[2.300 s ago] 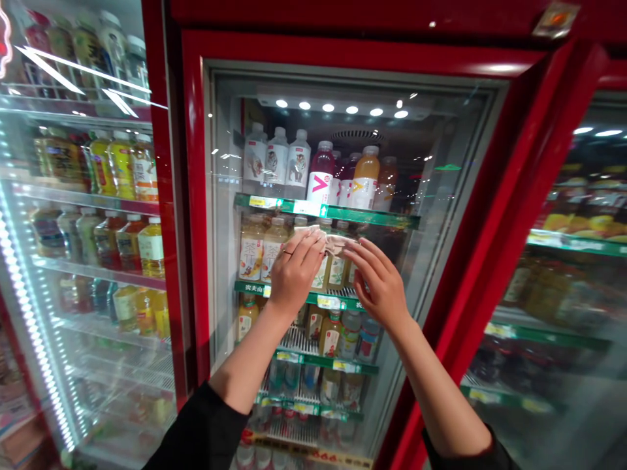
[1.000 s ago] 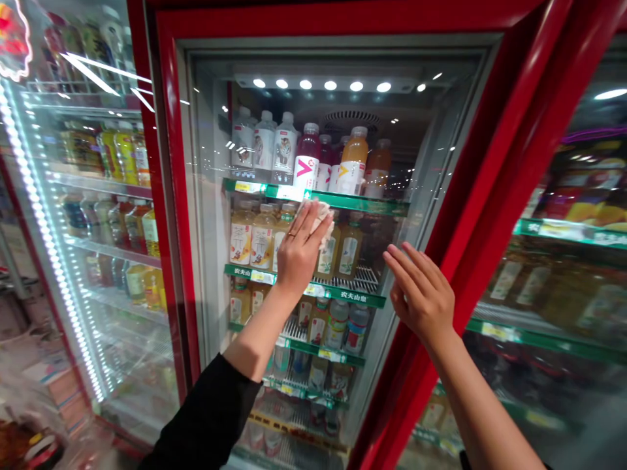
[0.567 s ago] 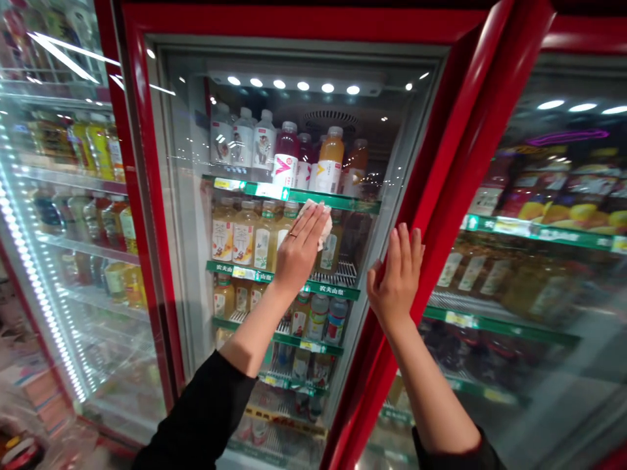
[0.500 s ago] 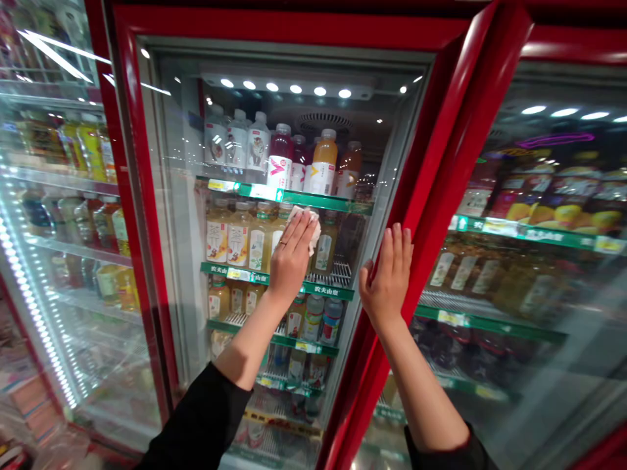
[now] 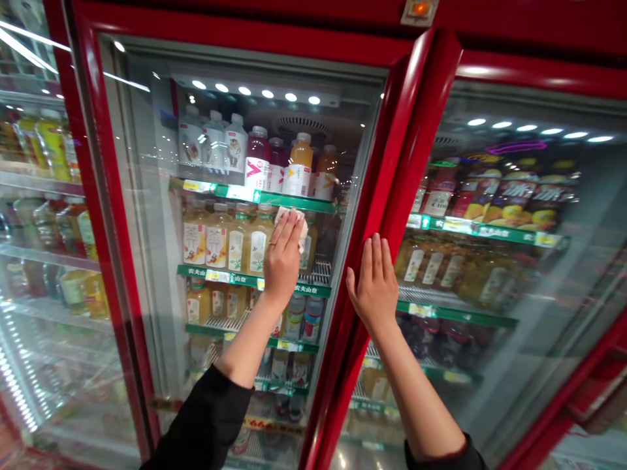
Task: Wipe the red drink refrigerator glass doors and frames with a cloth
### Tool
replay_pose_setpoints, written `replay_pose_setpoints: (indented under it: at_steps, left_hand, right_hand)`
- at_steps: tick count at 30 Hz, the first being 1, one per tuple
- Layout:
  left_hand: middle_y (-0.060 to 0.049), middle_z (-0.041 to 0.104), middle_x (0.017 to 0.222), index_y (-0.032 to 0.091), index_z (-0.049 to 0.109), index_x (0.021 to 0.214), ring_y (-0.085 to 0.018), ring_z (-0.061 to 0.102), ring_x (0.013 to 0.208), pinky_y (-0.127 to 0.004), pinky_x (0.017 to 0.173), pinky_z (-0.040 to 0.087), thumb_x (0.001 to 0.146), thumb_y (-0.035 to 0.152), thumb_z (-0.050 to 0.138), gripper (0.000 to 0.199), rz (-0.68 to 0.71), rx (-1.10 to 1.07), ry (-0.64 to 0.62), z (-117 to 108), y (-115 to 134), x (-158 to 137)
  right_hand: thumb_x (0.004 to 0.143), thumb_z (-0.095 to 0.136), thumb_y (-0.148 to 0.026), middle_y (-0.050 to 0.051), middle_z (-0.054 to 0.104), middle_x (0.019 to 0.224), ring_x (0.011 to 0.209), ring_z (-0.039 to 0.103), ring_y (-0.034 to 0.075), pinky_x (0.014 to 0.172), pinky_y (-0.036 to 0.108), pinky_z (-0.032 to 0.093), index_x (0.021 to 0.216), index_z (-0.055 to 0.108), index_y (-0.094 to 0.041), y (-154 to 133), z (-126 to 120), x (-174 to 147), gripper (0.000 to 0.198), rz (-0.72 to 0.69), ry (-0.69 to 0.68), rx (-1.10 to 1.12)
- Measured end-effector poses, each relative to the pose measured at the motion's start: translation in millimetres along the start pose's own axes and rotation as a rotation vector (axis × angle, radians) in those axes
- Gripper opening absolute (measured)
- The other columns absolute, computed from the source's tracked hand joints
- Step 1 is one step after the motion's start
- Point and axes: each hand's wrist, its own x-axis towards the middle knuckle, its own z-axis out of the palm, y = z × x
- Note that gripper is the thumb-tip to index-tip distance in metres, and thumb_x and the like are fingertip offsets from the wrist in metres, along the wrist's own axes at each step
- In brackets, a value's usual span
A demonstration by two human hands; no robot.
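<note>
A crumpled, pale cloth [image 5: 303, 230] lies under the left hand [image 5: 281, 264], showing past its fingertips and along their right side, against the smooth glass door [image 5: 147, 254]; its long axis is unclear. That hand is nearer, fingers flat and together, thumb hidden, so any pinch cannot be told. To its right, the right hand [image 5: 376, 287] spreads flat, thumb apart, over glossy red uprights [image 5: 393, 143].

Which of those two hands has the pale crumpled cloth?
The left hand, wearing a ring: the cloth shows beneath it. The right hand, by the red door frames, shows none.
</note>
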Motion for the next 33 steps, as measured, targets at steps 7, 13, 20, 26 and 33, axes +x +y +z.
replay_pose_setpoints:
  at_steps: [7,13,20,26,33]
  left_hand:
    - [-0.008,0.061,0.165,0.018,0.042,0.17,-0.019,0.045,0.162,-0.036,0.138,0.039,0.109,0.004,0.047,0.063,0.226,-0.038,-0.132,27,36,4]
    - [-0.009,0.055,0.17,0.023,0.031,0.175,-0.02,0.042,0.164,-0.042,0.138,0.042,0.109,0.002,0.045,0.071,0.079,-0.004,-0.097,22,32,10]
    - [-0.008,0.055,0.169,0.021,0.019,0.178,-0.019,0.042,0.164,-0.04,0.138,0.04,0.109,0.002,0.043,0.075,0.215,-0.025,-0.174,27,53,-10]
    - [-0.007,0.053,0.171,0.024,0.021,0.178,-0.02,0.04,0.165,-0.042,0.14,0.038,0.108,0.002,0.043,0.076,0.145,0.007,-0.121,33,44,23]
    - [-0.008,0.057,0.168,0.02,0.023,0.177,-0.019,0.042,0.164,-0.04,0.139,0.038,0.111,0.006,0.043,0.071,0.184,0.03,-0.125,36,60,-6]
  right_hand:
    - [0.114,0.048,-0.036,0.019,0.033,0.181,0.168,0.035,0.035,0.134,0.055,0.041,0.18,0.004,-0.017,-1,1,-1,0.082,-0.011,-0.019,-0.103]
    - [0.115,0.039,-0.036,0.017,0.027,0.184,0.17,0.031,0.032,0.136,0.055,0.037,0.179,0.0,-0.015,-1,2,-4,0.078,0.022,-0.104,-0.133]
    - [0.108,0.037,-0.018,0.015,0.028,0.184,0.169,0.033,0.03,0.135,0.057,0.041,0.179,-0.004,-0.017,1,1,-5,0.082,-0.045,-0.051,-0.096]
    - [0.106,0.04,-0.015,0.014,0.029,0.183,0.169,0.032,0.031,0.136,0.056,0.04,0.179,-0.002,-0.017,3,-1,-4,0.084,-0.068,-0.028,-0.052]
    - [0.104,0.042,-0.015,0.014,0.031,0.183,0.17,0.032,0.031,0.135,0.056,0.042,0.18,0.001,-0.017,5,-1,-5,0.086,-0.086,-0.023,-0.028]
